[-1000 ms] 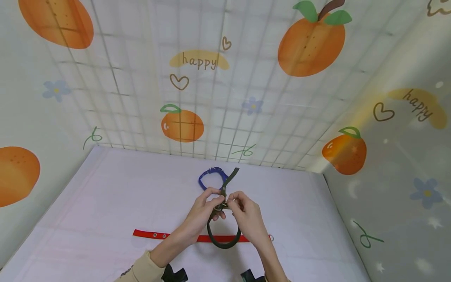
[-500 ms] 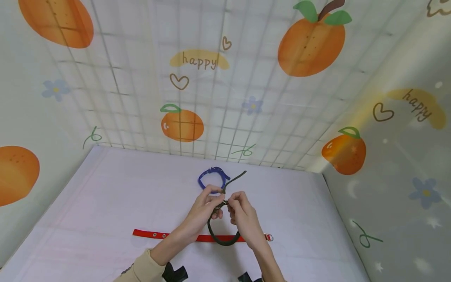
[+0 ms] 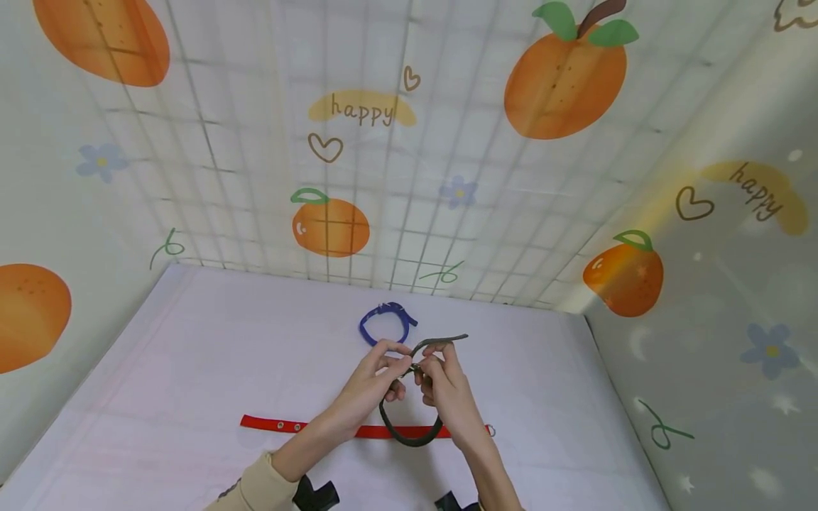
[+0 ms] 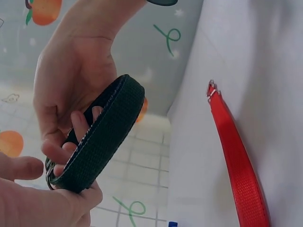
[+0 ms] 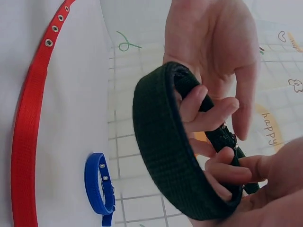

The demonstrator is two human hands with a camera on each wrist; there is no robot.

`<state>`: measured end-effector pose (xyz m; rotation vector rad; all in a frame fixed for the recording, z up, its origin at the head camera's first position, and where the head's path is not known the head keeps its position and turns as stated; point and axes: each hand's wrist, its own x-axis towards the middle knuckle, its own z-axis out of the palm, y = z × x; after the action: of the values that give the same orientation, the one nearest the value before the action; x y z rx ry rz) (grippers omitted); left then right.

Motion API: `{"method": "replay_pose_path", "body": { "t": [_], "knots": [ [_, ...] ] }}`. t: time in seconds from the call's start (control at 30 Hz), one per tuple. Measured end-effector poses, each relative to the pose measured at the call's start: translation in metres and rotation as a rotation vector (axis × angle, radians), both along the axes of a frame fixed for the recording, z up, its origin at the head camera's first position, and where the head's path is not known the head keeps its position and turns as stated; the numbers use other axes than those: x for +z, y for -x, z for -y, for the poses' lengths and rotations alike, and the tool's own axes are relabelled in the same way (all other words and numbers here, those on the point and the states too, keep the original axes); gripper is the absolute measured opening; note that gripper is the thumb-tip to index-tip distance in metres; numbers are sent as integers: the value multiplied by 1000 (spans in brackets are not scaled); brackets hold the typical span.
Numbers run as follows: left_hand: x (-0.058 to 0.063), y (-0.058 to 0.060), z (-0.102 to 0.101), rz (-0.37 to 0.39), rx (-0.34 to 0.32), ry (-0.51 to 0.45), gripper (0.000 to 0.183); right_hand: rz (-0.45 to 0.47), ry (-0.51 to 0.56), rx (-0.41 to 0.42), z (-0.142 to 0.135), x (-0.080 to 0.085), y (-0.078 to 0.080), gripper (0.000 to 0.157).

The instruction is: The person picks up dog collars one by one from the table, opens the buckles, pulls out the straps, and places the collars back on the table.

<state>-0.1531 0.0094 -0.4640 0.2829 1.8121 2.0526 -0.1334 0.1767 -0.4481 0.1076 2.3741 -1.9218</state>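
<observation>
A dark green collar (image 3: 412, 441) is held up in a loop above the table, its band wide and woven in the left wrist view (image 4: 106, 137). My left hand (image 3: 359, 389) pinches it near its buckle (image 3: 414, 367) from the left. At the same spot my right hand (image 3: 450, 397) pinches from the right, and its raised forefinger meets the strap's free end (image 3: 447, 339), which points right. In the right wrist view, fingers of both hands reach inside the loop of the green collar (image 5: 154, 142). The fingers largely cover the buckle.
Beneath the hands a red collar (image 3: 377, 431) lies stretched flat, with metal eyelets on its left end and a ring on its right. Farther back a blue collar (image 3: 391, 308) rests fastened in a loop. A printed curtain over a wire grid (image 3: 409, 241) borders the white table (image 3: 160, 397).
The strap's free end has swung from pointing up and away to pointing right over the right hand. My right forefinger has lifted to it. Left hand almost unmoved.
</observation>
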Motion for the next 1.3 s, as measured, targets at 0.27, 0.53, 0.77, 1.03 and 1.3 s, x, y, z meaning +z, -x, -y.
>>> {"method": "replay_pose_path", "body": {
  "t": [0.27, 0.53, 0.77, 1.03, 1.3],
  "knots": [
    [2, -2, 5, -26, -50, 105, 49, -2, 6, -33, -2, 1, 2, 24],
    [1, 0, 6, -6, -71, 93, 45, -6, 52, -76, -3, 1, 2, 23],
    [-1, 1, 5, -13, -68, 133, 48, -50, 141, -118, -2, -1, 2, 18],
    [-4, 4, 5, -5, -106, 133, 41, -103, 166, -139, -2, -1, -1, 9],
    [-3, 3, 5, -45, -147, 144, 41, -95, 162, -134, -3, -1, -1, 8]
  ]
}}
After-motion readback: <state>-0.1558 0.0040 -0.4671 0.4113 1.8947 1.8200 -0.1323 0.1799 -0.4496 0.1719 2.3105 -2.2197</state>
